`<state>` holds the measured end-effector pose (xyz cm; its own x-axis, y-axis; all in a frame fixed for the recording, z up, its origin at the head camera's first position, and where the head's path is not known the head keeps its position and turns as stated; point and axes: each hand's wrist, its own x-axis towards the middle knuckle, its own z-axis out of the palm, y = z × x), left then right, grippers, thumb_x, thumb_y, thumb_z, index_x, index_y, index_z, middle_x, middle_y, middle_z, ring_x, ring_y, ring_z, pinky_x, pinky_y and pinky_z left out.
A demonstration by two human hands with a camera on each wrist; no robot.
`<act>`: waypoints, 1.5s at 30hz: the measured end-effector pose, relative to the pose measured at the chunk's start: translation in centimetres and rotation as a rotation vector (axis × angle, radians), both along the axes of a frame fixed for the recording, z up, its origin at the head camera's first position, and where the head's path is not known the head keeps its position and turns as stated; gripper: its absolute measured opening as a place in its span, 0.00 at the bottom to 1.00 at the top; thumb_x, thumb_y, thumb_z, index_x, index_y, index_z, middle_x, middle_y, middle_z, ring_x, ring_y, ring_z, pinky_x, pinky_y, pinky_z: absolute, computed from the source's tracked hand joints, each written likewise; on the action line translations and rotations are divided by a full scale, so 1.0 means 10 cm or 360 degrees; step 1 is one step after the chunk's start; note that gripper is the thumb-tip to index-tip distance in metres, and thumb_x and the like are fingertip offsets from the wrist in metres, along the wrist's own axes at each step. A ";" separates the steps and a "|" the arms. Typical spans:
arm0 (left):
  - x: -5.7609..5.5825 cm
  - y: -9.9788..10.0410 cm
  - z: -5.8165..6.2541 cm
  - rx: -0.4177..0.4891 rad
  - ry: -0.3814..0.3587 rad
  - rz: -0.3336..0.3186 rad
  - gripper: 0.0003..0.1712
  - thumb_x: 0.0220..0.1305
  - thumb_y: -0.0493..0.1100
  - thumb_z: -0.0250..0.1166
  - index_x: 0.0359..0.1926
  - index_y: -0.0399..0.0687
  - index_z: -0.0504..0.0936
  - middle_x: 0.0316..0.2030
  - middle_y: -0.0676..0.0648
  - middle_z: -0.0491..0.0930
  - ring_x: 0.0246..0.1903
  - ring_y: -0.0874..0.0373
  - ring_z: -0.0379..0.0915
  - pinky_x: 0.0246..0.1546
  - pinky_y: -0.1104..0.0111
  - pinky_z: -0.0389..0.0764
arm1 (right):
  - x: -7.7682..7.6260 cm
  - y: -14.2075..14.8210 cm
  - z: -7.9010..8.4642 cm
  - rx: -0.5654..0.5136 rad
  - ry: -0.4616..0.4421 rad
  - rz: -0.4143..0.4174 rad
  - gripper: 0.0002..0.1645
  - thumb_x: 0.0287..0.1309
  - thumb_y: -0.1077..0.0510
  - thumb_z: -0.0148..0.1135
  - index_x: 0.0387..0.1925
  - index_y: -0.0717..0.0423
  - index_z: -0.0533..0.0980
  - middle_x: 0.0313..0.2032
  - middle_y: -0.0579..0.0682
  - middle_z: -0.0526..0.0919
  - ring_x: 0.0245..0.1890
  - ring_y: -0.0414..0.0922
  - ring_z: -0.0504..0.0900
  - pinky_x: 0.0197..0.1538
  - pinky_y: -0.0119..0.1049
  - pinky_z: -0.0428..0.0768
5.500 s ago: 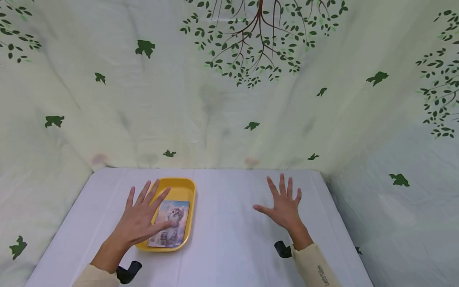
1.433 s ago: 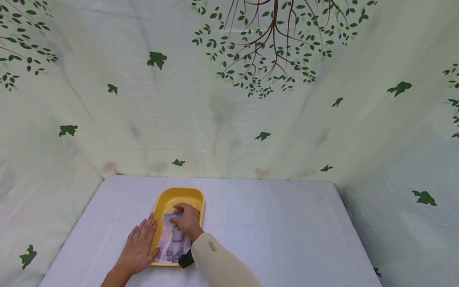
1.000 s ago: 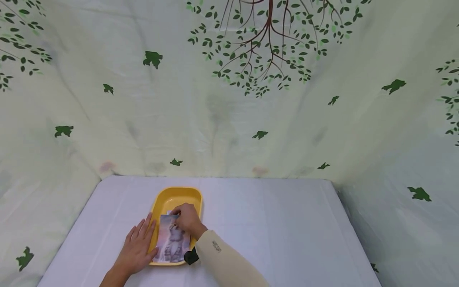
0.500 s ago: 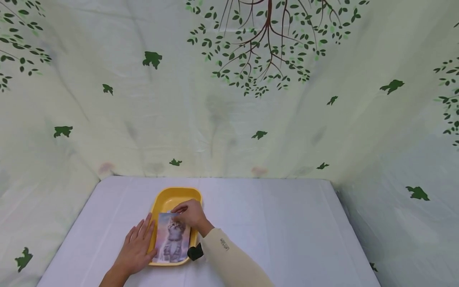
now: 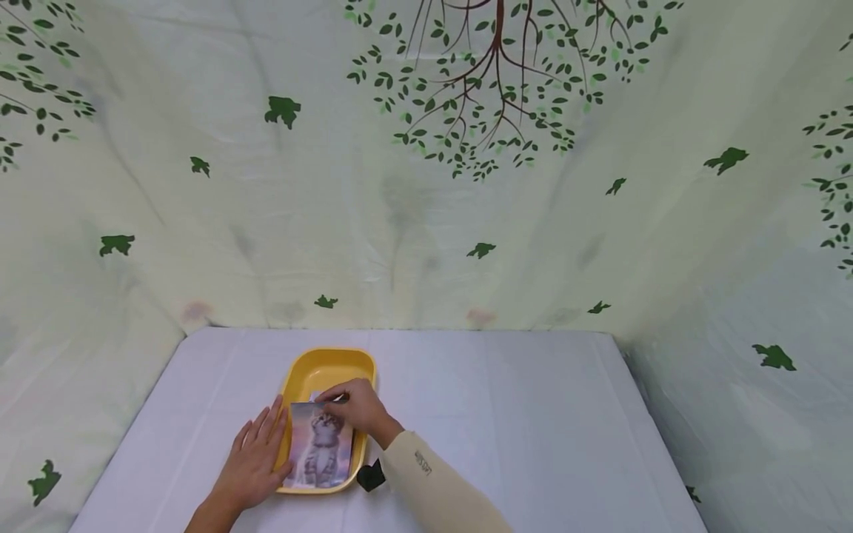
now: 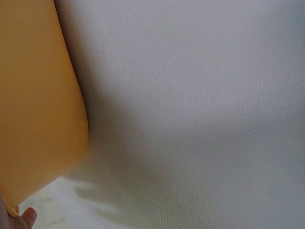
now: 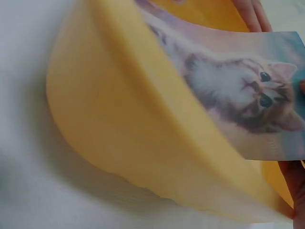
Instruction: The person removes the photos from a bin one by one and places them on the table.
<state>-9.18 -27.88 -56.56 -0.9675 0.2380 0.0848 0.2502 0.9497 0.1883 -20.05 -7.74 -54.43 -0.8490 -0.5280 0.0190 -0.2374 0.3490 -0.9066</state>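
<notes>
A picture card point(image 5: 321, 448) showing a grey tabby kitten lies in the yellow tray point(image 5: 326, 363). My right hand point(image 5: 360, 407) pinches its top edge, thumb over the picture and fingers behind. In the right wrist view the card point(image 7: 224, 90) curves upward toward the right fingers. A white sliver point(image 5: 315, 395) shows just beyond the card's top edge. My left hand point(image 5: 253, 463) rests with straight fingers along the tray's left rim, its thumb by the card's lower left corner. The tray's outer wall point(image 6: 38, 105) fills the left of the left wrist view.
The tray stands on a white-covered table point(image 5: 506, 422), left of the middle. Pale cloth walls point(image 5: 413, 207) with printed leaves and branches enclose the back and both sides. A black wrist camera mount point(image 5: 370, 475) sits by the right cuff, beside the tray.
Both hands, earlier spread in the air, have come to the tray. The right hand has taken the card's top edge and shifted slightly right and down. The left hand has stayed still lately.
</notes>
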 end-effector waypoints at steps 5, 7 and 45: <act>0.01 0.00 -0.05 -0.0010 0.0097 -0.0026 0.56 0.55 0.49 0.64 0.74 0.32 0.42 0.76 0.41 0.35 0.68 0.38 0.47 0.62 0.41 0.52 | 0.02 0.04 -0.02 -0.0076 0.0057 -0.0128 0.09 0.57 0.61 0.67 0.41 0.52 0.86 0.38 0.38 0.86 0.41 0.29 0.79 0.48 0.25 0.77; 0.01 -0.01 -0.06 -0.0014 0.0122 -0.0028 0.58 0.55 0.48 0.65 0.74 0.32 0.38 0.76 0.40 0.35 0.68 0.39 0.47 0.62 0.42 0.53 | 0.01 0.06 -0.03 -0.0159 0.0038 -0.0202 0.08 0.57 0.61 0.67 0.40 0.52 0.85 0.38 0.39 0.86 0.42 0.31 0.80 0.48 0.27 0.77; 0.02 0.03 -0.02 -0.0042 -0.0037 0.0078 0.57 0.57 0.50 0.63 0.73 0.30 0.38 0.76 0.40 0.34 0.69 0.38 0.44 0.65 0.42 0.48 | -0.78 1.40 -0.22 -0.0332 -0.0207 -0.0569 0.11 0.56 0.63 0.67 0.42 0.63 0.84 0.47 0.60 0.83 0.46 0.52 0.82 0.42 0.38 0.82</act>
<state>-9.02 -27.57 -56.76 -0.9798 0.1921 0.0564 0.1990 0.9655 0.1683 -27.89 6.25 -56.68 -0.9802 -0.1966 -0.0248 -0.0142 0.1947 -0.9808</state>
